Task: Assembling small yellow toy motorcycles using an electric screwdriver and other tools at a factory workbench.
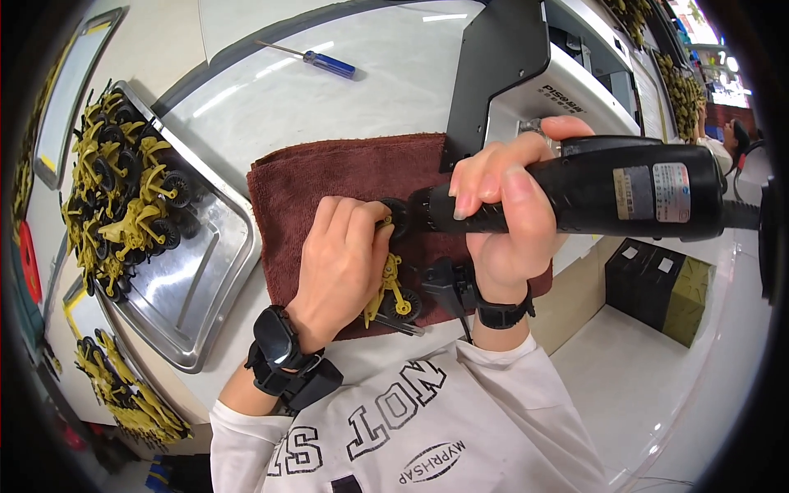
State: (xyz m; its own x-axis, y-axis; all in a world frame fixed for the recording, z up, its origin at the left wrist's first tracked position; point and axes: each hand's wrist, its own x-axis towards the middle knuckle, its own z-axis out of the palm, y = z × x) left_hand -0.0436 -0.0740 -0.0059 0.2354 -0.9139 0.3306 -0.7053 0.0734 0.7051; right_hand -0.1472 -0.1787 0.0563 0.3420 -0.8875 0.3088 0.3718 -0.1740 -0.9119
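Observation:
My left hand (pixel 341 259) is closed round a small yellow toy motorbike (pixel 390 283) with black wheels, partly hidden under the fingers. The toy rests on a folded brown towel (pixel 304 185), one wheel toward me and the other by my fingertips. My right hand (pixel 519 205) grips a thick black corded power tool, seemingly an electric screwdriver (pixel 612 193). Its nose points left, right beside the far wheel; whether a bit touches the toy is hidden. A black lever on the tool's upper side lies near my right fingers.
At left a metal tray (pixel 226 238) carries a heap of similar yellow toys (pixel 123 197). More yellow pieces (pixel 127 390) lie below it. A blue-handled screwdriver (pixel 329 64) sits at the back. A black-and-white machine (pixel 501 66) stands beyond the towel; a dark box (pixel 657 287) is at right.

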